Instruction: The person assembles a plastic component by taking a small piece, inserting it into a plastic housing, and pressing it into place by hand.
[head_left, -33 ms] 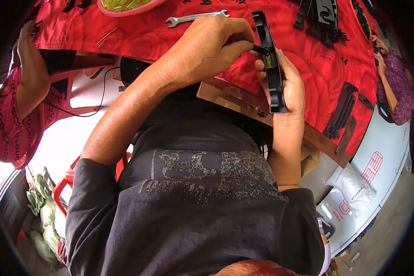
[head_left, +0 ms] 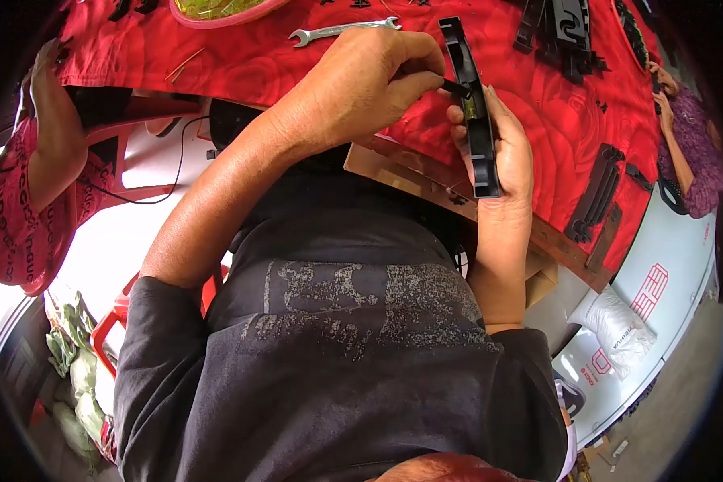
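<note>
My right hand [head_left: 512, 157] is wrapped round a long, narrow black plastic part [head_left: 484, 153], held upright above the table's near edge. A small yellow-green piece [head_left: 470, 107] shows inside its channel, about halfway along. From the left, my left hand [head_left: 369, 80] pinches a short black rod-like piece [head_left: 456, 87] between thumb and fingers. The tip of that piece meets the long part just above the yellow-green piece; whether it goes inside, I cannot tell.
On the red tablecloth [head_left: 241, 60] lie an open-end wrench [head_left: 337, 32], a pink-rimmed basket [head_left: 217, 22] of yellow-green pieces, a black parts pile [head_left: 562, 40] and stacked black strips [head_left: 598, 193]. One person's arm [head_left: 56, 145] is at left; another person's purple sleeve [head_left: 697, 157] is at right.
In my right hand the long black part has tilted very slightly, its near end shifting a little to the right. My left hand keeps its place.
</note>
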`<state>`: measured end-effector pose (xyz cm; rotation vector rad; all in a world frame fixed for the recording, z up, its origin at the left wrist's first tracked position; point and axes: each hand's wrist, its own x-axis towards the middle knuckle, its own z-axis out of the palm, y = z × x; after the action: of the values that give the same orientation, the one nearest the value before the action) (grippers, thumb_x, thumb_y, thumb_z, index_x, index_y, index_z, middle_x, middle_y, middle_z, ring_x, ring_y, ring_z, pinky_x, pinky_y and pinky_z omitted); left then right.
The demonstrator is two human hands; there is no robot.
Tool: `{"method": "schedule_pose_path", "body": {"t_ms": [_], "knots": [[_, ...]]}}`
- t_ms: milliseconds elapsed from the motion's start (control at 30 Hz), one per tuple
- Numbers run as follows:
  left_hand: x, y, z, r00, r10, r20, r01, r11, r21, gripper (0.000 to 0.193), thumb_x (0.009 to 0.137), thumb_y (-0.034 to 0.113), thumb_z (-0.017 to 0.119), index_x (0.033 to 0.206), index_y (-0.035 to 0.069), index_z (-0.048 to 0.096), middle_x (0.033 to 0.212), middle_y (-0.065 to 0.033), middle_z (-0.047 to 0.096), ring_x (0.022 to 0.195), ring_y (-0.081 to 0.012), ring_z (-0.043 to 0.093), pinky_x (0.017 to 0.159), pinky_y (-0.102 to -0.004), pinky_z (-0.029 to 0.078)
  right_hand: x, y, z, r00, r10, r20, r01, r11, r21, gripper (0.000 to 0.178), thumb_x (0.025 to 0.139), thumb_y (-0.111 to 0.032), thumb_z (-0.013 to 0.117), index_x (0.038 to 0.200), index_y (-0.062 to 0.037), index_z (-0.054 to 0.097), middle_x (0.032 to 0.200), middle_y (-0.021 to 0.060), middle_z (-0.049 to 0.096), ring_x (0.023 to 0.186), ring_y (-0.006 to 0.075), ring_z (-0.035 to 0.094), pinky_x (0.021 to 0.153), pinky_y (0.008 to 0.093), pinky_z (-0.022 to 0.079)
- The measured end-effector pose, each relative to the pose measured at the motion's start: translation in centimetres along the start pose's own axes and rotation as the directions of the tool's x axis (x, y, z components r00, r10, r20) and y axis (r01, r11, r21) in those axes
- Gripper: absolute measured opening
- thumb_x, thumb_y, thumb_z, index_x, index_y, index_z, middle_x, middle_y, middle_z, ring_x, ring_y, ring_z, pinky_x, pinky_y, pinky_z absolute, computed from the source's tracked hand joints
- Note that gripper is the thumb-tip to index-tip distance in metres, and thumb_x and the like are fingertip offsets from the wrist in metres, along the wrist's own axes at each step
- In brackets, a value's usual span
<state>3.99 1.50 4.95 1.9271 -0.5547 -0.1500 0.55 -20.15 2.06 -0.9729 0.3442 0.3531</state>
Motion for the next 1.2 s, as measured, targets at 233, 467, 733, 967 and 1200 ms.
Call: {"method": "schedule_pose_path", "body": {"t_ms": [233,467,733,967,1200], "knots": [[-0.2,-0.2,-0.3,0.996,-0.055,0.064,0.058,0.997,-0.046,0.013,0.094,0.009,0.065,0.102,-0.001,0.066,0.077,0.0003,0.059,0.07,-0.0056,0.052,0.061,-0.0249,0.045,-0.9,-0.9,-0.9,0.998,0.04,-0.039,-0.043,0.995,-0.092,0.035,0.104,-0.031,0.051,0.112,0.0001,0.065,0.087,0.0111,0.071,0.069,0.0143,0.068,0.059,0.0234,0.056],[0.2,0.3,0.0,0.996,0.039,0.075,-0.037,0.999,-0.029,0.013,0.093,0.01,0.065,0.102,0.0,0.066,0.078,-0.0051,0.064,0.071,-0.0099,0.059,0.065,-0.0273,0.049,-2.1,-2.0,-0.2,0.998,0.053,0.025,-0.045,0.961,-0.274,0.038,0.103,-0.032,0.055,0.117,0.0021,0.063,0.094,0.0129,0.071,0.073,0.0159,0.07,0.061,0.0235,0.057],[0.5,-0.2,0.2,0.995,0.095,0.043,-0.094,0.995,-0.017,0.013,0.085,0.007,0.065,0.094,-0.002,0.067,0.082,-0.0187,0.07,0.077,-0.0331,0.07,0.07,-0.0383,0.054,-4.6,-3.0,1.0,0.996,0.067,0.058,-0.044,0.942,-0.333,0.047,0.097,-0.019,0.059,0.136,0.0064,0.05,0.117,0.0184,0.067,0.097,0.0249,0.071,0.068,0.0281,0.06],[0.5,0.2,0.6,0.996,0.074,0.054,-0.073,0.997,-0.028,0.013,0.085,0.007,0.066,0.094,-0.002,0.068,0.082,-0.0189,0.07,0.078,-0.0329,0.07,0.07,-0.0386,0.055,-5.6,-3.6,-0.5,0.999,0.03,0.032,-0.016,0.936,-0.352,0.044,0.1,-0.014,0.056,0.138,0.0079,0.049,0.121,0.0177,0.065,0.102,0.0279,0.07,0.07,0.0281,0.061],[0.0,-0.7,0.8,0.996,0.039,0.077,-0.04,0.999,0.007,0.016,0.093,0.01,0.064,0.104,-0.001,0.067,0.079,-0.0085,0.067,0.072,-0.0119,0.062,0.066,-0.0285,0.051,-6.2,-3.9,-0.9,1.0,0.025,-0.002,-0.024,0.941,-0.336,0.042,0.103,-0.02,0.054,0.135,0.0072,0.053,0.118,0.0175,0.066,0.089,0.0222,0.07,0.069,0.0249,0.057]]}}
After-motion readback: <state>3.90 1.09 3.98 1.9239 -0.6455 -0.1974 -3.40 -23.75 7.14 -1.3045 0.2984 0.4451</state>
